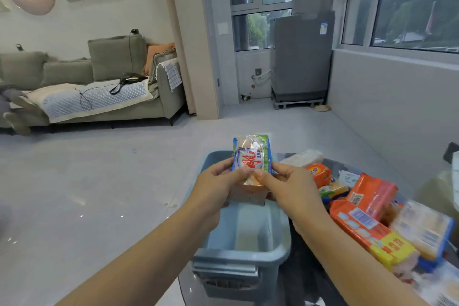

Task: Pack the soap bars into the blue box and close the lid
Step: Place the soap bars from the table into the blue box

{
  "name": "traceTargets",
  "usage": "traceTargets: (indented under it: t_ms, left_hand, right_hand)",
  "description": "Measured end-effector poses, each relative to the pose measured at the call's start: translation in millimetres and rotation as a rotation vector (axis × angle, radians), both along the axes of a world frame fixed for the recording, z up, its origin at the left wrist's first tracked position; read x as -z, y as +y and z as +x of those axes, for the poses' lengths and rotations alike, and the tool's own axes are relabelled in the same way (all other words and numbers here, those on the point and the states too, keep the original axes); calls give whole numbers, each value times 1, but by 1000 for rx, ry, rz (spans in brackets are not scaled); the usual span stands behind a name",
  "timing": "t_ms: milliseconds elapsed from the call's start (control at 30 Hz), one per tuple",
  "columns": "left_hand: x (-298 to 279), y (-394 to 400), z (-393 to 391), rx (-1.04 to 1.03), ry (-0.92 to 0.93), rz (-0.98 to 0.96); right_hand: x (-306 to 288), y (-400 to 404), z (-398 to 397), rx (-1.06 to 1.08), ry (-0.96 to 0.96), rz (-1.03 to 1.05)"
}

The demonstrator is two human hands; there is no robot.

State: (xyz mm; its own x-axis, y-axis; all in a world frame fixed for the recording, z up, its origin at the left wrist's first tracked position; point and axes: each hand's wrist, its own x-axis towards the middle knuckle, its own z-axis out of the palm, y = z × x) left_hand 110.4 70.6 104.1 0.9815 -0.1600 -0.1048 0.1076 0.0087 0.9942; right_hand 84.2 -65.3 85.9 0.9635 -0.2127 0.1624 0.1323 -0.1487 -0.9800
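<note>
My left hand (216, 182) and my right hand (288, 185) together hold a wrapped soap bar pack (250, 154) with red lettering and a blue and green wrapper, upright above the far end of the blue box (238, 259). Thumbs and fingers pinch its lower edge from both sides. The box stands open in front of me, and a brownish soap pack (248, 197) shows inside it under my hands. To the right lies a heap of soap packs, among them an orange and yellow one (372, 228) and a pale one with blue edges (424, 231).
The box and the soap heap rest on a dark glass table (305, 278). Beyond lies open grey floor, with a sofa (99, 87) at the left and a grey washing machine (301, 57) by the windows. No lid is plainly in view.
</note>
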Motion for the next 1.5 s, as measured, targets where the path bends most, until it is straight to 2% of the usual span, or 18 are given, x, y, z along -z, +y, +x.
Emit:
traceTargets:
  t_ms: [200, 433, 500, 633, 800, 1033, 1433, 1500]
  left_hand:
    - [19, 2, 19, 37, 248, -47]
    - [35, -2, 39, 16, 358, 10]
    - [43, -8, 44, 31, 390, 61]
    - [54, -27, 51, 90, 422, 146]
    - [73, -44, 63, 83, 463, 173]
    - [97, -45, 77, 90, 491, 297]
    - [91, -53, 80, 116, 495, 412]
    - [84, -54, 75, 153, 457, 523]
  right_hand:
    - [8, 1, 11, 51, 55, -387]
    - [19, -10, 14, 94, 132, -568]
    - [23, -13, 11, 77, 164, -468]
    - [27, -16, 6, 3, 263, -71]
    - [29, -18, 5, 0, 268, 151]
    - [32, -20, 6, -19, 268, 136]
    - [38, -23, 11, 10, 276, 27]
    - [37, -22, 11, 12, 285, 29]
